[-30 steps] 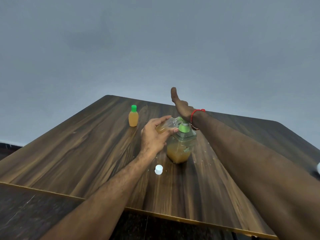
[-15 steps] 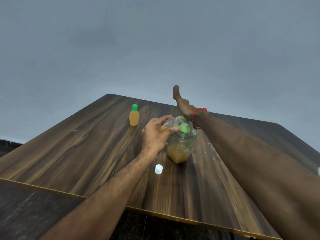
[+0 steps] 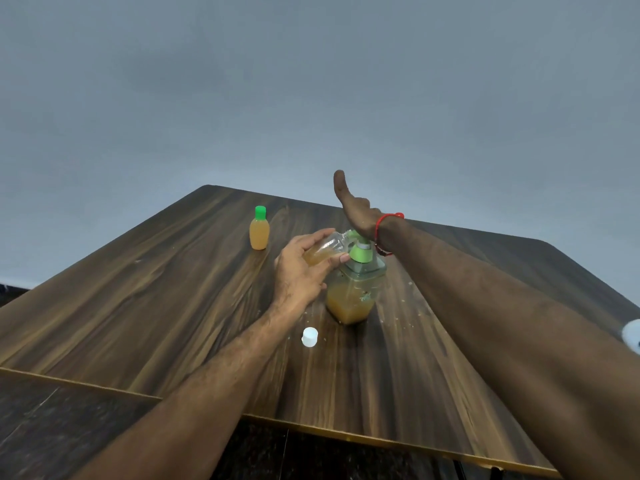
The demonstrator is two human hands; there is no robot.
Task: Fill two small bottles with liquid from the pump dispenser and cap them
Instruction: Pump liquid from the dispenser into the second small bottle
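A clear pump dispenser (image 3: 353,296) with a green pump top and amber liquid stands mid-table. My left hand (image 3: 301,271) grips a small clear bottle (image 3: 323,250), tilted with its mouth at the green spout; amber liquid lies in its lower part. My right hand (image 3: 353,206) rests its heel on the pump head, fingers straight and thumb raised. A second small bottle (image 3: 259,230), full and closed with a green cap, stands upright at the back left. A white cap (image 3: 309,337) lies on the table in front of the dispenser.
The dark wood table (image 3: 138,306) has its front edge near me and small specks around the dispenser. A grey wall rises behind it. A red thread is tied round my right wrist (image 3: 389,220). Something white (image 3: 632,334) shows at the right frame edge.
My right hand has risen slightly and the pump head has come up with it. My left hand keeps the small bottle at the spout.
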